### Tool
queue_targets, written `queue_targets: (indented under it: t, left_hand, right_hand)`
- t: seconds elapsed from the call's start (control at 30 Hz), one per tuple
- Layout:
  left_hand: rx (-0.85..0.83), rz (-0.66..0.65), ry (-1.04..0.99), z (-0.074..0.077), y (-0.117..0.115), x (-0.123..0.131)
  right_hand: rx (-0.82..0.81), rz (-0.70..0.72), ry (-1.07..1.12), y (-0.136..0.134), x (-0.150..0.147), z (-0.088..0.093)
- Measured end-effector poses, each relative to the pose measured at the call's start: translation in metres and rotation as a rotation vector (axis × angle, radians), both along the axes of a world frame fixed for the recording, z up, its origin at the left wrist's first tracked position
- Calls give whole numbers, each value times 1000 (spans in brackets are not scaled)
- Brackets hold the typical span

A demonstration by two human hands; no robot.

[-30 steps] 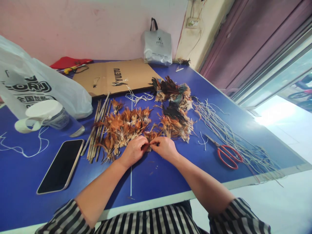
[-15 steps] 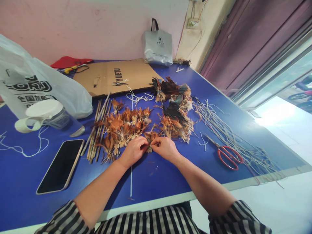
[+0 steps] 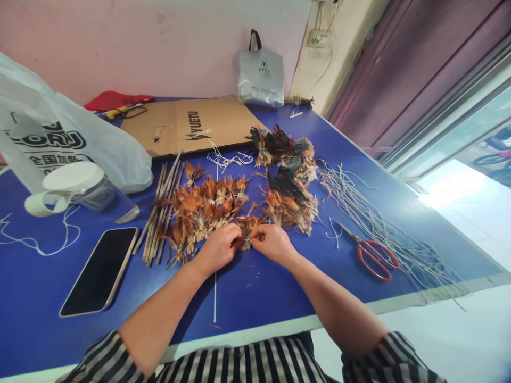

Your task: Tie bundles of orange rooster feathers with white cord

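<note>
A small bunch of brown feathers [image 3: 246,226] lies on the blue table between my hands. My left hand [image 3: 222,246] pinches its left side, fingers closed. From the right, my right hand [image 3: 271,242] has thumb and forefinger pressed together at the base of the same bunch. Orange-brown feather bunches [image 3: 207,205] spread just beyond my left hand. Past my right hand sits another pile of orange and black feathers [image 3: 289,199], with darker bunches [image 3: 283,146] behind it. What lies inside my fingertips is too small to make out fully.
Thin sticks [image 3: 154,234], a phone [image 3: 99,271], a lidded cup [image 3: 85,186] and a plastic bag [image 3: 80,133] are at left. Cardboard [image 3: 167,125] and a silver bag [image 3: 261,77] stand behind. Red-handled scissors [image 3: 377,259] lie beside long cords [image 3: 371,218] at right.
My right hand has shifted slightly to the right, and the gap between my fingertips is a little wider. My left hand has barely moved.
</note>
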State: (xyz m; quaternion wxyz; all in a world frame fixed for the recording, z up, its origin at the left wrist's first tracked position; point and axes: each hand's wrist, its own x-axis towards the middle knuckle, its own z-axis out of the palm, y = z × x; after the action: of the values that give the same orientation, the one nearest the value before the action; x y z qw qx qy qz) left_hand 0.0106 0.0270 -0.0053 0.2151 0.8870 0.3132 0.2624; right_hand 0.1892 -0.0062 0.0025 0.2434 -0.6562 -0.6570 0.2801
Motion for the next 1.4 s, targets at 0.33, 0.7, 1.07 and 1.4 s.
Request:
queue_targets:
  t: [0.33,0.7,1.07,1.4]
  left_hand:
    - [-38,48,-41,-4,3,0]
    - [-54,9,-79,-6,6,0]
    - [-156,-30,-44,0,9,-2]
    - [-177,5,7,2,9,-1]
  right_hand:
    - [0,-31,1,0,-4,2]
    - [-14,-24,-2,-1,-5,3]
    - [35,13,-59,-3,-6,1]
    - [24,34,-39,-2,-4,3]
